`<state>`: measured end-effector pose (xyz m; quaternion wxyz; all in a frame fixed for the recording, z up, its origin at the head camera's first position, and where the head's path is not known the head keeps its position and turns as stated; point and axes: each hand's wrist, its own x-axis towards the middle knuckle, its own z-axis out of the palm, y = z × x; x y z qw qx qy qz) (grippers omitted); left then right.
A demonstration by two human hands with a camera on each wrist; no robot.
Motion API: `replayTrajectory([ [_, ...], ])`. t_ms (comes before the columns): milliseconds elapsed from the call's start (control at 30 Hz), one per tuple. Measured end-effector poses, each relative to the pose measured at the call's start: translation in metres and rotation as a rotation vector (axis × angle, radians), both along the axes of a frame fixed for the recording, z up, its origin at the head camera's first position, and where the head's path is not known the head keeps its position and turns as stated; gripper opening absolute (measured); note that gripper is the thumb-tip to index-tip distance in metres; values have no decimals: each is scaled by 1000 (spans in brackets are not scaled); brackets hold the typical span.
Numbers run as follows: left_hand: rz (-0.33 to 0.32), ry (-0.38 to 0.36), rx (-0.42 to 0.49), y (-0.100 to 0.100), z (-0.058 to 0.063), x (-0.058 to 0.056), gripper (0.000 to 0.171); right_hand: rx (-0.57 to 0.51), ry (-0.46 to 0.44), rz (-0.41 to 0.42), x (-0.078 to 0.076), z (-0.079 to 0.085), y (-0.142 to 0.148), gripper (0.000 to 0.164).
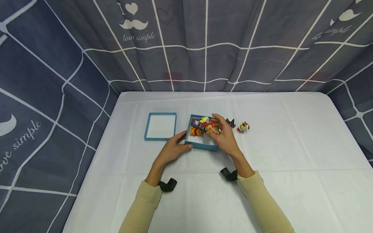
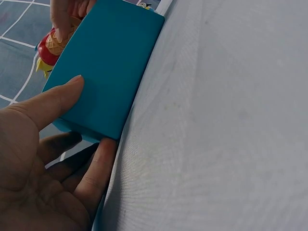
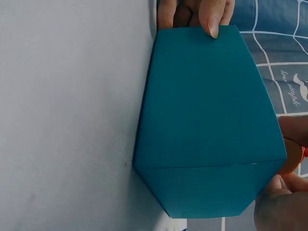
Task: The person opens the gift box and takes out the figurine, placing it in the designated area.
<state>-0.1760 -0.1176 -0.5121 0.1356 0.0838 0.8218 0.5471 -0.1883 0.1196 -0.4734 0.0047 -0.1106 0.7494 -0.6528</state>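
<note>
My left hand (image 1: 172, 149) grips the near left corner of a blue open box (image 1: 201, 145), thumb on its front wall and fingers along the left side. Over the right part of the box, my right hand (image 1: 225, 137) pinches a toy figure (image 2: 49, 50) with red, yellow and tan criss-cross parts. Inside the box lie a yellow bear figure (image 1: 196, 132) in red and a blue-striped figure (image 1: 195, 123); the held toy partly hides the interior. Just beyond my right hand is a black figure (image 1: 231, 123), partly covered by it.
A blue-rimmed, white-floored lid (image 1: 159, 139) lies left of the box. Right of the black figure lies a small yellow, red and white figure (image 1: 243, 126). A white cloth (image 1: 291, 139) covers the table, and grey checked curtains (image 1: 186, 64) hang behind and at both sides.
</note>
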Motion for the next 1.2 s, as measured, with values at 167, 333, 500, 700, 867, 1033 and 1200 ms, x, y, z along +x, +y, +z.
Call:
replayTrajectory([
  [167,-5,1,8,-1,-1,0,76,8,-2,-5,2,2,-2,56],
  [333,-5,2,4,0,-1,0,76,-98,0,16,0,-7,0,54],
  [500,2,1,-8,0,0,1,77,-173,24,45,-1,-11,1,52],
  [700,1,1,0,0,0,0,77,-197,26,27,0,-12,1,51],
  [867,-2,-3,10,-1,0,1,75,-199,25,-4,1,-12,0,49],
  [1033,2,3,5,0,1,1,75,-197,32,-24,2,-11,0,43],
  [1200,1,-1,4,0,1,1,74,-222,75,-50,4,-14,-3,44],
])
